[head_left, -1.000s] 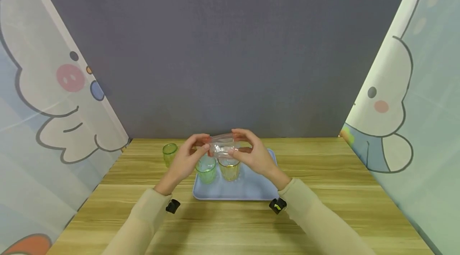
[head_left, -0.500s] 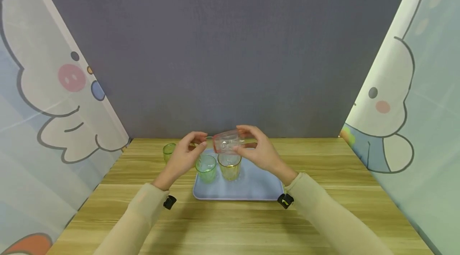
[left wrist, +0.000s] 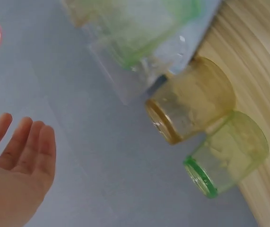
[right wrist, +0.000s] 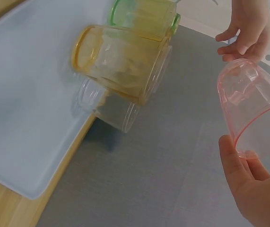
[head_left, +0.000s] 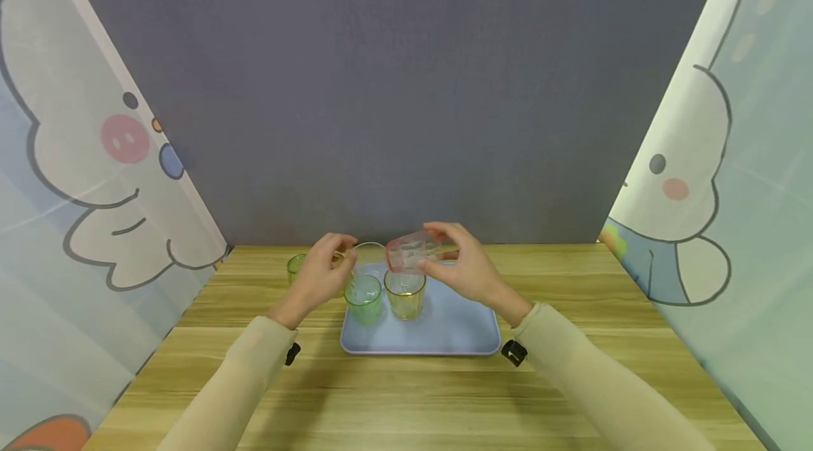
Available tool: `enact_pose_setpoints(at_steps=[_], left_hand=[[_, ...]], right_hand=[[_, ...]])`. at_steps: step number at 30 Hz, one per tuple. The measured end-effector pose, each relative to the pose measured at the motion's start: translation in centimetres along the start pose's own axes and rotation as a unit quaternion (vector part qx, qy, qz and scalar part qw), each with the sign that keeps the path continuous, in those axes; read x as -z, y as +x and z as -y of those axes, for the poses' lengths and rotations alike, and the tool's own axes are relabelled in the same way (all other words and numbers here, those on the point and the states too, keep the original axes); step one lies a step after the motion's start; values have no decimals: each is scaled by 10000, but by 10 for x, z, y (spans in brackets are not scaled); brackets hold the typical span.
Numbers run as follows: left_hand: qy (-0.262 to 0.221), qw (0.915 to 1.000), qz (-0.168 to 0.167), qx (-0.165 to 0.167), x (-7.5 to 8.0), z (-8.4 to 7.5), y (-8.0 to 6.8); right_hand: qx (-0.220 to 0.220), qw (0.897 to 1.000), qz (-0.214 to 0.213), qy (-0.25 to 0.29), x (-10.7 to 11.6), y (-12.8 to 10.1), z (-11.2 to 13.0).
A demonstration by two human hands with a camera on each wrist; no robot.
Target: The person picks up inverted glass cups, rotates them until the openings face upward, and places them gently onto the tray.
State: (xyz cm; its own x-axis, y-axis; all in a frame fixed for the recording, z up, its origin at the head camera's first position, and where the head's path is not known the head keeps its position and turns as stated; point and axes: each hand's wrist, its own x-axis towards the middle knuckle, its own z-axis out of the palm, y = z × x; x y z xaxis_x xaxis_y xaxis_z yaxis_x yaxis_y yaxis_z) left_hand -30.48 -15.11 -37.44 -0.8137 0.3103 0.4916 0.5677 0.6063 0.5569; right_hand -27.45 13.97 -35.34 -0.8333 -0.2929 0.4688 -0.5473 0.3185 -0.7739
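Right hand (head_left: 470,269) holds the pink cup (head_left: 411,252) above the tray (head_left: 460,327), thumb and fingers pinching one end. Cup tilted well onto its side, other end toward the left; clear walls tinted pink, redder line round the edge. It hangs over the far part of the tray, just above and behind the yellow glass (head_left: 404,304) as the head view has it.

Left hand (head_left: 320,273) raised at the left side of the tray, apart from the pink cup. Left wrist view: fingers loosely bent and slightly spread, thumb away from them, nothing between. In the head view it is near the clear glass (head_left: 370,253); contact there cannot be told.

On the tray, left half: pale green glass (head_left: 364,304) at front, yellow glass just to its right, clear glass behind the two. All three upright.

On the table (head_left: 394,401), left of the tray: amber glass (left wrist: 198,99), mostly hidden behind the left hand from above, and a darker green glass (head_left: 295,266) near it, farther left. Both upright.

Surroundings: plain grey backdrop (head_left: 406,98) behind; cartoon-printed cloth (head_left: 673,154) on either side. Pale long sleeves (head_left: 591,373) on both arms.
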Motion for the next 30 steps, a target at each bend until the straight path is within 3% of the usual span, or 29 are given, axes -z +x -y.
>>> enact_pose_setpoints(at_steps=[5, 13, 21, 30], left_hand=[[823, 9960, -20, -353, -1, 6, 1], [1766, 9808, -57, -819, -3, 18, 5], [1999, 9788, 287, -352, -2, 30, 5], [2130, 9760, 436, -153, -4, 44, 6]], right_hand=[[-21, 9999, -7, -109, 3, -1, -2], [-150, 9991, -8, -389, 9, -4, -4], [-188, 9982, -48, -570, 12, -6, -6], [-139, 9935, -158, -1122, 14, -6, -9]])
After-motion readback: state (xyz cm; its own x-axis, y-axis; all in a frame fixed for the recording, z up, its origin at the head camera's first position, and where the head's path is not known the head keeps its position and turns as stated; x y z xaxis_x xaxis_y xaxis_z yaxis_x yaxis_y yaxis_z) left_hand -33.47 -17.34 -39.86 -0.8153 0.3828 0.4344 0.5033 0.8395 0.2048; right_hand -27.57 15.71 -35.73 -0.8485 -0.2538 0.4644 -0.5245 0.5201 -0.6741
